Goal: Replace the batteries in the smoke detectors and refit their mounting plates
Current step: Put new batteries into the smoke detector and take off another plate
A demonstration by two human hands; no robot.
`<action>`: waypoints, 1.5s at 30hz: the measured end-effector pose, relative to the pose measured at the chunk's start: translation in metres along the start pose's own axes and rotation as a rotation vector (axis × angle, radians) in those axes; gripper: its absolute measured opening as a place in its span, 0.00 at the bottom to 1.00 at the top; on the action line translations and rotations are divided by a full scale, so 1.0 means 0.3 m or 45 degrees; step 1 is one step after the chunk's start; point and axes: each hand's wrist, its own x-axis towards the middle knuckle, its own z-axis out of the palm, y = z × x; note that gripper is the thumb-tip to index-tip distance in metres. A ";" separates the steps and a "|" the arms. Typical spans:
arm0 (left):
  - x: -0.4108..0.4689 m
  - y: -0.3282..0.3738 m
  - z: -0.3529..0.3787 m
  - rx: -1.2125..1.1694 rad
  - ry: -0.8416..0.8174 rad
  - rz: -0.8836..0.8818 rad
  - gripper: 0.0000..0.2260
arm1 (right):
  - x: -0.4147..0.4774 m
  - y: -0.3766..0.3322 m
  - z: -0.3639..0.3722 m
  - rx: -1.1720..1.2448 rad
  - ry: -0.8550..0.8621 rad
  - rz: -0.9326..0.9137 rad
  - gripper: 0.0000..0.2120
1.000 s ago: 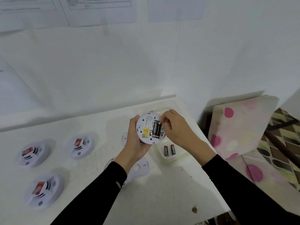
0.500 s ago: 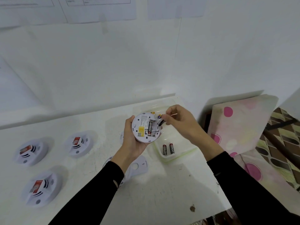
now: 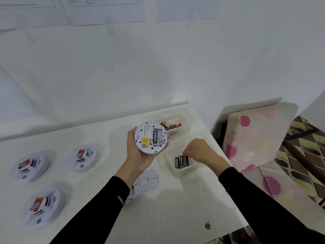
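My left hand holds a round white smoke detector above the table, back side up. Its battery bay holds one black battery; the slot beside it is bare. My right hand reaches down into the near clear tray, fingertips pinching the top end of the rightmost of three black batteries. A loose white mounting plate lies on the table under my left wrist, partly hidden by the sleeve.
A second clear tray with several coloured batteries stands behind the detector. Three more smoke detectors sit face up at the left. A pink-spotted cushion leans past the table's right edge.
My right hand pulled one black battery out of the detector and carried it down to the near tray, which now holds three. The left hand tilted the detector a little.
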 end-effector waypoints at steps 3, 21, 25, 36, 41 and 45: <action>-0.005 0.003 0.011 0.019 0.012 0.005 0.25 | -0.013 -0.036 -0.012 0.222 0.360 -0.220 0.07; -0.012 -0.018 0.051 0.217 0.006 0.002 0.23 | -0.069 -0.183 0.005 0.204 0.495 -0.993 0.27; -0.008 -0.029 0.046 0.270 -0.014 0.010 0.24 | -0.050 -0.182 0.025 0.182 0.604 -1.004 0.27; 0.014 -0.030 0.054 0.254 -0.013 -0.006 0.24 | -0.051 -0.171 -0.016 0.175 0.422 -0.965 0.29; 0.019 -0.026 0.067 0.327 -0.010 0.025 0.20 | -0.041 -0.182 -0.008 0.089 0.505 -1.005 0.27; 0.020 -0.029 0.049 0.322 -0.002 0.030 0.21 | -0.057 -0.189 -0.005 0.137 0.496 -1.022 0.23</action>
